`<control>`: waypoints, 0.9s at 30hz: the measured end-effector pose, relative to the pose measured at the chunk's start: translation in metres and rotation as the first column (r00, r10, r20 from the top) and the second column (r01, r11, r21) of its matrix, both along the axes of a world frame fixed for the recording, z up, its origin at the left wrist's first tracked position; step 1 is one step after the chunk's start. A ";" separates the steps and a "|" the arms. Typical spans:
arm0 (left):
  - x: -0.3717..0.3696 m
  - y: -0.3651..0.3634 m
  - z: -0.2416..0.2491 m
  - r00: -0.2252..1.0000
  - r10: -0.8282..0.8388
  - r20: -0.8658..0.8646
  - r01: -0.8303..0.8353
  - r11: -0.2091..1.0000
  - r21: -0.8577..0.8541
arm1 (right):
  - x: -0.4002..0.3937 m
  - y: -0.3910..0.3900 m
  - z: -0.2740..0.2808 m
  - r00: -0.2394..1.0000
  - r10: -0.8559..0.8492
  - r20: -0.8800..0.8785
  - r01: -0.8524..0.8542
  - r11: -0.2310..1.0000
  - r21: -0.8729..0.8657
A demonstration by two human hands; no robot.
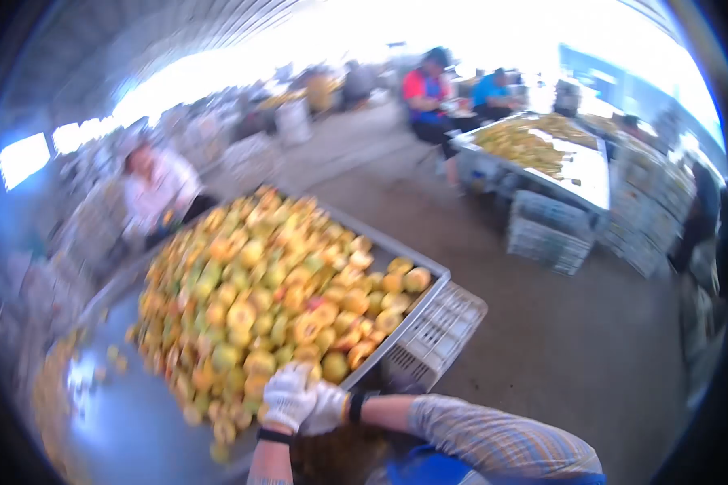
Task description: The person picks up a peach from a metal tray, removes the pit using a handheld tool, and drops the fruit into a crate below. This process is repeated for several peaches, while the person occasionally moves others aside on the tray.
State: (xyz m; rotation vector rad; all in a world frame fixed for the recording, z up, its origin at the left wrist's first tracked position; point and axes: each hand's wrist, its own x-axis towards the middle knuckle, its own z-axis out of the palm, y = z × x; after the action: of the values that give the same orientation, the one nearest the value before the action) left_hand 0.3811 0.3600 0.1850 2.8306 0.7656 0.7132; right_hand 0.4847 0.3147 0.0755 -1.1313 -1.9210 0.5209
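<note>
A large heap of yellow-orange peaches (243, 291), many of them cut in half, covers a metal-rimmed table (129, 315). At the near edge of the heap my left hand (291, 396), in a white glove with a dark wrist band, has its fingers curled closed. Pressed against it is my right hand (325, 406), also gloved in white and closed, with its fingertips mostly hidden behind the left. Whatever the two hands hold between them is blurred and covered by the gloves.
A pale plastic crate (437, 335) stands against the table's right side. Across the table sits a person (160, 187) in a light top. Farther back, people sit by a second table (590, 187) heaped with fruit, with stacked crates (647, 202) beside it.
</note>
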 end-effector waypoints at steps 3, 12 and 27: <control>0.048 0.016 0.012 0.819 0.258 -0.512 -0.287 0.958 0.023 | -0.013 -0.018 0.034 0.951 -0.130 0.282 0.099 0.988 0.120; 0.076 0.011 0.040 0.641 0.295 -0.709 -0.429 0.903 -0.013 | -0.002 -0.005 0.010 0.909 -0.191 0.370 0.093 0.959 0.267; 0.043 0.013 0.007 0.926 0.111 -0.361 -0.160 0.981 -0.107 | 0.009 -0.003 0.005 0.892 0.001 0.453 -0.024 0.999 0.046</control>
State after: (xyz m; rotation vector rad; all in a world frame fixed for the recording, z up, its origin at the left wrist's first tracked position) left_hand 0.4239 0.3733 0.1916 2.8337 1.0269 0.1505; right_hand 0.4932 0.3113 0.0801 -1.2915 -2.3254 0.2198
